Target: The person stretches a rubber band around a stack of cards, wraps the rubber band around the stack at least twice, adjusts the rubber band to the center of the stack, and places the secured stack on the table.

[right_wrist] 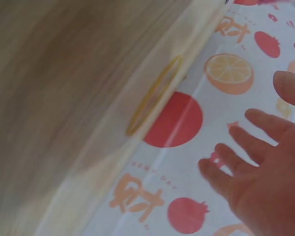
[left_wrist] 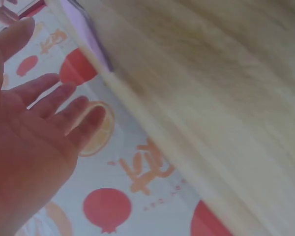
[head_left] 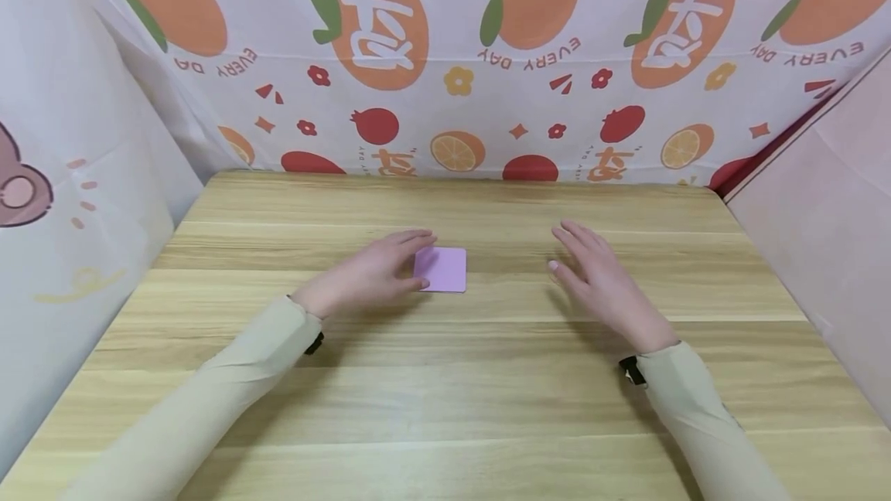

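Observation:
A flat pink-purple square with rounded corners [head_left: 445, 270] lies on the table; in the left wrist view its thin, dark-edged side [left_wrist: 86, 30] shows. My left hand [head_left: 376, 269] hovers at its left side, thumb and fingers spread apart, the fingertips overlapping it in the head view. Whether they touch it, I cannot tell. To the right, my right hand [head_left: 602, 284] is held above the table with fingers extended and nothing in them. A thin yellow loop [right_wrist: 137, 120] appears on the wood in the right wrist view; in the head view it is not visible, perhaps behind the right hand.
The wooden table [head_left: 431, 393] reaches back to a hanging cloth [head_left: 431, 114] printed with fruit. More cloth [head_left: 76, 176] hangs at the left, and a pale pink panel [head_left: 828, 199] stands along the right side.

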`<move>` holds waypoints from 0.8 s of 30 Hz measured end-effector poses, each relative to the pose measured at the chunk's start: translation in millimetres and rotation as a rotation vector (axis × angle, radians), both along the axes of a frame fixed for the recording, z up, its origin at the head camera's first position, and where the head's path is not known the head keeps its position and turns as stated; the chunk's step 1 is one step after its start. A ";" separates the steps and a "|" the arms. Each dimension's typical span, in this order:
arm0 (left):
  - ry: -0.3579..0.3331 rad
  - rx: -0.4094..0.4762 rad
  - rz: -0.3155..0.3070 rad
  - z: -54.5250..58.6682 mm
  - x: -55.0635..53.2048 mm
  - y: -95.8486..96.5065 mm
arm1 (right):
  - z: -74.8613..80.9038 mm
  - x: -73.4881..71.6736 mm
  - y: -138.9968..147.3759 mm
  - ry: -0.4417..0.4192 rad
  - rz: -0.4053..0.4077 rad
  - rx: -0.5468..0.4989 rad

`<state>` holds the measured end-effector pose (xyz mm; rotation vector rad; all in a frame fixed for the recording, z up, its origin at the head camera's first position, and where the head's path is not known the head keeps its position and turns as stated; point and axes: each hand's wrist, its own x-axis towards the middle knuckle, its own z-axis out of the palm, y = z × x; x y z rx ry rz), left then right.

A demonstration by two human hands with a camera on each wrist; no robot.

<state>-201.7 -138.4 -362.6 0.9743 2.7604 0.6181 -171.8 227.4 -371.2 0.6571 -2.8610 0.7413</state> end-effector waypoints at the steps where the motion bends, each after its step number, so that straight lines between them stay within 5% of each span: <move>1: -0.027 0.006 0.003 -0.3 -1.9 -1.1 | -0.4 -1.2 2.1 -0.006 0.003 -0.012; 11: -0.185 0.073 -0.002 -4.4 -24.1 -5.9 | -2.5 -16.8 20.3 -0.128 0.033 -0.055; 24: -0.159 0.060 -0.048 -11.6 -39.2 0.8 | -10.2 -42.3 34.1 -0.255 0.123 -0.083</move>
